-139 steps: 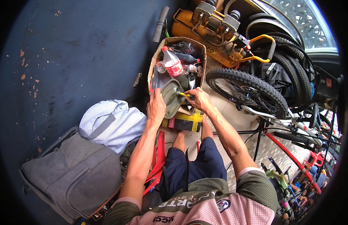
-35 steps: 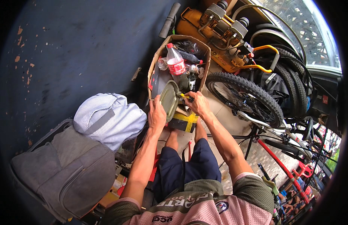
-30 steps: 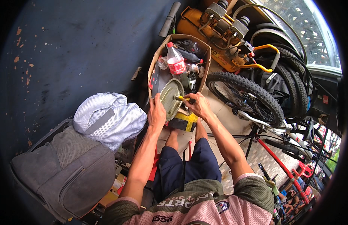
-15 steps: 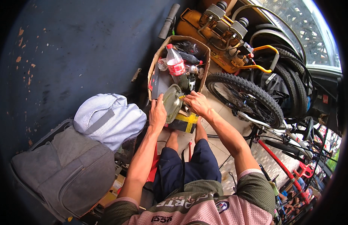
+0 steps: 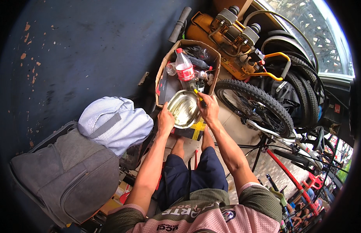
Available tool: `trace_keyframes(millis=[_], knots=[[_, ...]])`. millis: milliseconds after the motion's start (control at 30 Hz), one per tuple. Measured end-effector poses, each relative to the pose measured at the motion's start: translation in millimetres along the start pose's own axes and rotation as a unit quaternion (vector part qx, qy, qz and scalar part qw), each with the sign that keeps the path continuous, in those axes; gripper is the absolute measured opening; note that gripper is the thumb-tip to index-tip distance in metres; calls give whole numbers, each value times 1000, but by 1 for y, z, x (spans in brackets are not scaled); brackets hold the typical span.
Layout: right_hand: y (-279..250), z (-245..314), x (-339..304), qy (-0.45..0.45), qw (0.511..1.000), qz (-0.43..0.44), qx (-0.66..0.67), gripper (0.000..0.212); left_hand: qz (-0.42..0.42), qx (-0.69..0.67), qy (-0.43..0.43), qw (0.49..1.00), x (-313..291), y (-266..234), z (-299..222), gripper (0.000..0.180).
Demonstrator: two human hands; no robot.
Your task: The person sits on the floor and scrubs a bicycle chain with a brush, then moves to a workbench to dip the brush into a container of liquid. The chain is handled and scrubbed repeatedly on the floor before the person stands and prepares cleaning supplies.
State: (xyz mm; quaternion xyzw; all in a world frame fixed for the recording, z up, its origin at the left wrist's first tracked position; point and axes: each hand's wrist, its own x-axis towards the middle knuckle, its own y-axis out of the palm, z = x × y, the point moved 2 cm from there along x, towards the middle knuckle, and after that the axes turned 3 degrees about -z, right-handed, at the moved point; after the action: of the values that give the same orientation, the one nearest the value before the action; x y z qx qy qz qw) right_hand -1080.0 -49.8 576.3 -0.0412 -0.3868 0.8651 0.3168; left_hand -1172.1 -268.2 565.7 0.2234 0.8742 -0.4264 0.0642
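My left hand (image 5: 165, 119) grips the left rim of a shallow, rounded metal pan (image 5: 184, 109) with a shiny, wet-looking inside. In my closed right hand (image 5: 209, 110), at the pan's right rim, is a slim yellow-and-black-handled tool (image 5: 199, 96); its working end cannot be made out. Just beyond the pan stands an open cardboard box (image 5: 216, 66). A clear plastic bottle (image 5: 184, 68) with a red cap and red label leans in it among crumpled plastic and dark bottles. Below the pan, a dark box with yellow tape (image 5: 197, 131) sits between my feet.
A grey backpack (image 5: 71, 174) and a pale checkered bag (image 5: 114, 122) lie at the left by a dark blue wall (image 5: 87, 50). An orange air compressor (image 5: 215, 39) stands beyond the cardboard box. Right of it are a bicycle wheel (image 5: 258, 105), stacked tires (image 5: 301, 89) and a red bar (image 5: 291, 178).
The pan has tipped from a steep tilt to flatter, so its inside now faces up. My right hand has turned, and more of the tool's handle shows.
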Motion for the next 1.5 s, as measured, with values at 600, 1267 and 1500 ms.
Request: trace_keyframes(millis=[600, 1267, 1500], knots=[[4, -62, 33, 117, 987, 71, -89, 23, -4, 17, -53, 998, -42, -14, 21, 49], [17, -46, 12, 185, 981, 54, -4, 24, 31, -84, -167, 982, -30, -13, 10, 47], [-68, 39, 78, 40, 988, -62, 134, 27, -3, -90, -152, 984, -36, -6, 32, 49]])
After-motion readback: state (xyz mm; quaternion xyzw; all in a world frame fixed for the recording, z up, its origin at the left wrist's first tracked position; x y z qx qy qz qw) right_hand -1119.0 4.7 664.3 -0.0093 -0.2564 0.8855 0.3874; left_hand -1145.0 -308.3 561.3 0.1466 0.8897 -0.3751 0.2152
